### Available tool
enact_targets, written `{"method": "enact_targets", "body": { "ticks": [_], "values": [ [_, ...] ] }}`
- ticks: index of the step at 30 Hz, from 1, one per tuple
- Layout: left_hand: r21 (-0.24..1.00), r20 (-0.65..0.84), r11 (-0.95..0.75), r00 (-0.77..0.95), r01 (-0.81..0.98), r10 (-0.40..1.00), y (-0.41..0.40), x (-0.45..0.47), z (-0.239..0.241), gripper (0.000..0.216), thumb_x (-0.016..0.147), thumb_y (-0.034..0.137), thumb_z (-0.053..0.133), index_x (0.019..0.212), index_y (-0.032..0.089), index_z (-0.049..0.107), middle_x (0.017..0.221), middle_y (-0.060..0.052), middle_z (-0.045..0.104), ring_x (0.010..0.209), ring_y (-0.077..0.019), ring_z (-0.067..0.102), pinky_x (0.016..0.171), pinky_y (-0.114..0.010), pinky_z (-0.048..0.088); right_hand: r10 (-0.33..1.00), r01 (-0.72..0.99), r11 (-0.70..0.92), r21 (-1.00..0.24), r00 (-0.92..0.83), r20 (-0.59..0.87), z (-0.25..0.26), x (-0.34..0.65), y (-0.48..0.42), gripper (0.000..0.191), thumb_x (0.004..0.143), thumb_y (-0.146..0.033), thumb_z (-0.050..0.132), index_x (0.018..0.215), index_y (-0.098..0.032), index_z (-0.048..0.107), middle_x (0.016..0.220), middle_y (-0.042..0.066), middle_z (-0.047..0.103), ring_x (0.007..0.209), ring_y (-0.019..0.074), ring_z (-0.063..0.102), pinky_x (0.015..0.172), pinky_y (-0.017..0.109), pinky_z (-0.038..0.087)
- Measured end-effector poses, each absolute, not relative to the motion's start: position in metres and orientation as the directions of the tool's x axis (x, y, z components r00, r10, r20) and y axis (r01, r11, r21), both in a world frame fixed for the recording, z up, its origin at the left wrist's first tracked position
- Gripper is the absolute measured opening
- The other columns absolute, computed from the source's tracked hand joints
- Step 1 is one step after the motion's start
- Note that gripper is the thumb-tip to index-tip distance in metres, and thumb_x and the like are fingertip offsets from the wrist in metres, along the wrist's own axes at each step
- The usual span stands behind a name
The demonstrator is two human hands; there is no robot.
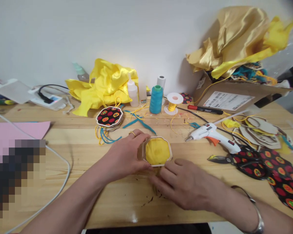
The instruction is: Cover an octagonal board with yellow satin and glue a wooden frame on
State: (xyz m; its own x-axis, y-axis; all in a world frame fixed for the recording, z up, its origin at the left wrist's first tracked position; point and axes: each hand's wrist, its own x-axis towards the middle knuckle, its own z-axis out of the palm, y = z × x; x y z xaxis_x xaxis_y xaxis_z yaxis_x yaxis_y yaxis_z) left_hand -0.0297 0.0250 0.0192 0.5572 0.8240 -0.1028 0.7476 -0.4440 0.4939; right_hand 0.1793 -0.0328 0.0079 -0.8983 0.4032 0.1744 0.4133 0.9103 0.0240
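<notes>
A small scallop-edged frame with yellow fabric [157, 151] filling its middle is held tilted up above the table. My left hand [129, 154], with a ring on one finger, grips its left edge between thumb and fingers. At the lower right edge of that piece is my right hand [179, 182]. Its fingers are curled and slightly blurred, and what they pinch just below the frame is hidden. Behind the left hand lies a similar frame with dark patterned fabric [109, 116], yellow and blue cords trailing from it. A teal strip [146, 126] lies just beyond the held piece.
A white glue gun [212, 135], scissors [221, 159] and patterned fabric pieces [283, 182] lie at the right. Behind stand a teal thread cone [155, 100], yellow cord spool [172, 105], glue bottle [133, 94] and cardboard box [249, 92]. A white cable [63, 159] loops at left.
</notes>
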Motion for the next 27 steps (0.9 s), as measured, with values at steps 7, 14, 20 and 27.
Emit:
{"method": "enact_targets", "body": {
  "ticks": [7, 14, 20, 27],
  "values": [
    [0.481, -0.093, -0.456, 0.561, 0.748, 0.822, 0.024, -0.028, 0.018, 0.06, 0.065, 0.04, 0.07, 0.118, 0.028, 0.046, 0.123, -0.003, 0.052, 0.101, -0.0247, 0.057, 0.09, -0.039, 0.044, 0.427, 0.42, 0.903, -0.089, -0.899, 0.099, 0.019, 0.185, -0.03, 0.015, 0.086, -0.016, 0.047, 0.086, -0.019, 0.062, 0.079, 0.002, 0.059, 0.068, 0.0185, 0.05, 0.05, 0.033, 0.034],
    [0.472, -0.094, -0.451, 0.551, 0.758, 0.829, 0.024, -0.027, 0.018, 0.061, 0.065, 0.042, 0.07, 0.119, 0.028, 0.046, 0.123, -0.004, 0.051, 0.102, -0.0255, 0.057, 0.091, -0.04, 0.044, 0.797, 0.594, 0.602, -0.533, -0.4, 0.453, 0.019, 0.205, -0.016, 0.03, 0.082, -0.011, 0.049, 0.111, -0.016, 0.054, 0.096, 0.008, 0.061, 0.075, 0.0145, 0.056, 0.063, 0.027, 0.046],
    [0.469, -0.11, -0.444, 0.549, 0.764, 0.828, 0.023, -0.025, 0.016, 0.063, 0.065, 0.048, 0.07, 0.12, 0.027, 0.046, 0.122, -0.004, 0.051, 0.1, -0.0254, 0.058, 0.09, -0.04, 0.044, 0.916, 0.708, 0.4, -0.582, -0.329, 0.229, 0.014, 0.206, -0.008, 0.041, 0.078, -0.008, 0.045, 0.117, -0.015, 0.053, 0.081, 0.004, 0.061, 0.062, 0.0131, 0.054, 0.057, 0.027, 0.044],
    [0.47, -0.115, -0.442, 0.549, 0.764, 0.828, 0.024, -0.024, 0.015, 0.068, 0.064, 0.055, 0.069, 0.122, 0.027, 0.046, 0.124, -0.005, 0.05, 0.101, -0.0265, 0.057, 0.09, -0.04, 0.044, 0.913, 0.732, 0.408, -0.546, -0.336, 0.232, 0.013, 0.205, -0.007, 0.04, 0.078, -0.007, 0.042, 0.116, -0.015, 0.054, 0.08, 0.005, 0.063, 0.067, 0.0152, 0.059, 0.058, 0.027, 0.045]
  ]
}}
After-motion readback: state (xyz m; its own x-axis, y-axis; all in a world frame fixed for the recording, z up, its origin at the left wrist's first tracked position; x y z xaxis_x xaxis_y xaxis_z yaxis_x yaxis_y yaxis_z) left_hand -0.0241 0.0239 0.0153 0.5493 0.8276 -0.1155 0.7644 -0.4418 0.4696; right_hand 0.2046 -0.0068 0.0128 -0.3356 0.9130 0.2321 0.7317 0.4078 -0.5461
